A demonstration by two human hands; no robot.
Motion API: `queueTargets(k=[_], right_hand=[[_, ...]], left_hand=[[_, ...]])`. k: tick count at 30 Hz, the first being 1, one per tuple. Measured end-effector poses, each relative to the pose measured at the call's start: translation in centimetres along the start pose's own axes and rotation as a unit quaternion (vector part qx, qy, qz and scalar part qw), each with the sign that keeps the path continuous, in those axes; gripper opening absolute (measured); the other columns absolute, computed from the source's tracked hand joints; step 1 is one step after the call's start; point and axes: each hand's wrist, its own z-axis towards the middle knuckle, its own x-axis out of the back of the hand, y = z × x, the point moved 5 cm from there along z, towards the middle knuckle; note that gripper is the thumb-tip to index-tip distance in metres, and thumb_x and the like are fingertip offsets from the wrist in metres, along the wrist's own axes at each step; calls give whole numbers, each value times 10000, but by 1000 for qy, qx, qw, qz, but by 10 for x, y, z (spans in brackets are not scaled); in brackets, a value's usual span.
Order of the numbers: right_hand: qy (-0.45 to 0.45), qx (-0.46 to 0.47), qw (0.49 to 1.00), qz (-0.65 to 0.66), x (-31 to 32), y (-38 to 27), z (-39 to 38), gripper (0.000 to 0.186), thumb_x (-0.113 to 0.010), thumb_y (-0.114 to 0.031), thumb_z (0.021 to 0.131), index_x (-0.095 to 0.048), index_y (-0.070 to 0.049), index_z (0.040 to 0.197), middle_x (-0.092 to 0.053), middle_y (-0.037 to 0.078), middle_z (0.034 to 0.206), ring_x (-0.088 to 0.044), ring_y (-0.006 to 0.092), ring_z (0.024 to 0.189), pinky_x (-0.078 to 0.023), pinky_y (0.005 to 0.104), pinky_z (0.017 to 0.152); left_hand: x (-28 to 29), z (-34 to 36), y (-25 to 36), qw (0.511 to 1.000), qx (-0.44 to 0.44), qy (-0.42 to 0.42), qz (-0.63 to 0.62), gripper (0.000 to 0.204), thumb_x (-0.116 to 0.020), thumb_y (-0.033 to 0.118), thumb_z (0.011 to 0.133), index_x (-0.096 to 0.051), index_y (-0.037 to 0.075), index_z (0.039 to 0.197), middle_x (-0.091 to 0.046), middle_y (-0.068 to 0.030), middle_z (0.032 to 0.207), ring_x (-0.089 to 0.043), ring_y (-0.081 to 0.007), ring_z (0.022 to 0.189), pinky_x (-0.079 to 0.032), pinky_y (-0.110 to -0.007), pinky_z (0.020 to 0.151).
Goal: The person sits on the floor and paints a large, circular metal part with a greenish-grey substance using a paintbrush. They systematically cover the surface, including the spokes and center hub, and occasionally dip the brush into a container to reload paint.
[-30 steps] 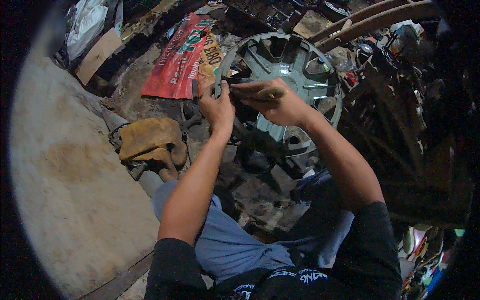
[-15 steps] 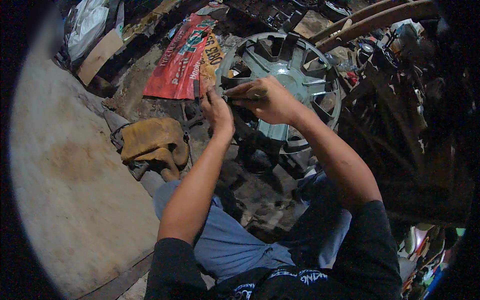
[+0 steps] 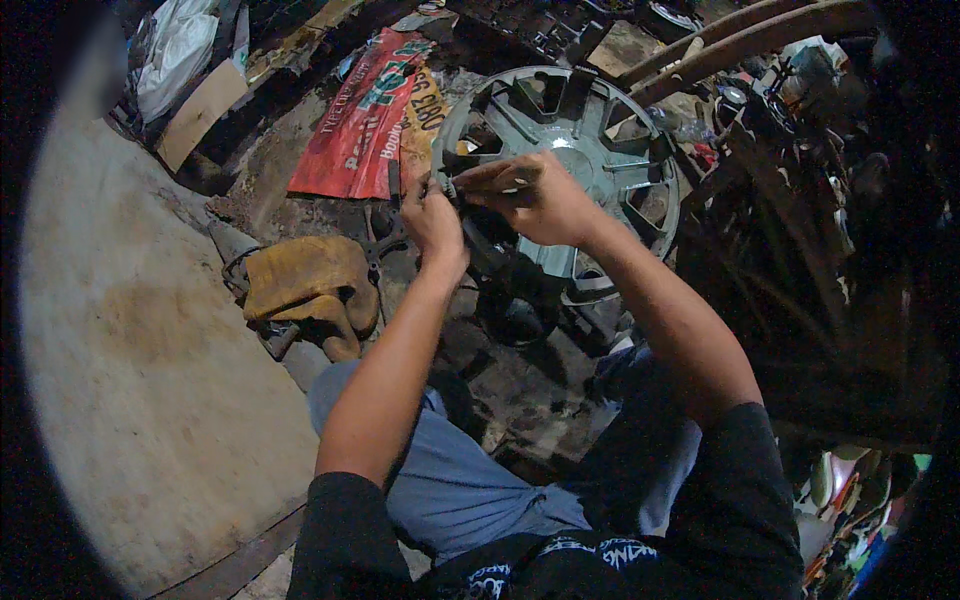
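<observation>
I have both hands at the near rim of the grey wheel cover (image 3: 585, 150): left hand (image 3: 432, 215) and right hand (image 3: 530, 195), fingers pinched narrow on a small dark part (image 3: 455, 188). The cover looks light, stiff and brittle, best gripped by its spokes. Tan gloves (image 3: 305, 285) lie left of it.

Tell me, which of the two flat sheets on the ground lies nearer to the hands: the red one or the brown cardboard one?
The red printed sheet. It lies just beyond the left hand, beside the grey wheel cover; the brown cardboard lies farther off to the left.
</observation>
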Motion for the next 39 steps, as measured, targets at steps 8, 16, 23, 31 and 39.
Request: queueTargets(k=[8,16,23,31,39], right_hand=[[-113,-120,986,-1,50,-4,-28,249,-711,-89,873,-727,38,1086,-746,113,909,-684,163,838,-556,315,772],[-80,-173,978,88,41,15,-34,282,-694,-123,922,-677,35,1155,-723,94,972,-665,166,882,-539,317,799],[140,-55,979,139,39,5,-16,273,-697,-217,926,-709,28,1047,-739,172,983,-709,233,905,-545,383,823],[-103,-162,981,11,59,-7,-32,259,-719,-143,897,-705,22,1097,-734,99,966,-679,155,880,-554,325,789],[6,-20,1000,8,27,-9,-24,241,-689,-75,938,-711,-15,1171,-748,132,1099,-705,187,981,-554,329,897]], left_hand=[[14,11,-6,999,-25,23,40,266,-546,91,959,-713,-55,1106,-721,-144,993,-638,-241,895,-475,-362,840],[21,29,-20,994,-64,33,85,262,-537,96,965,-701,-22,1133,-702,-108,1046,-624,-220,927,-484,-360,852],[9,11,-3,993,-71,26,89,298,-522,75,953,-694,-72,1146,-724,-203,1022,-647,-275,886,-483,-383,839],[12,8,-2,989,-69,62,112,277,-551,102,952,-708,-67,1106,-727,-193,935,-652,-282,843,-487,-385,801],[10,15,-12,991,-74,48,102,280,-552,106,959,-714,-51,1125,-736,-176,975,-663,-269,888,-494,-362,851]])
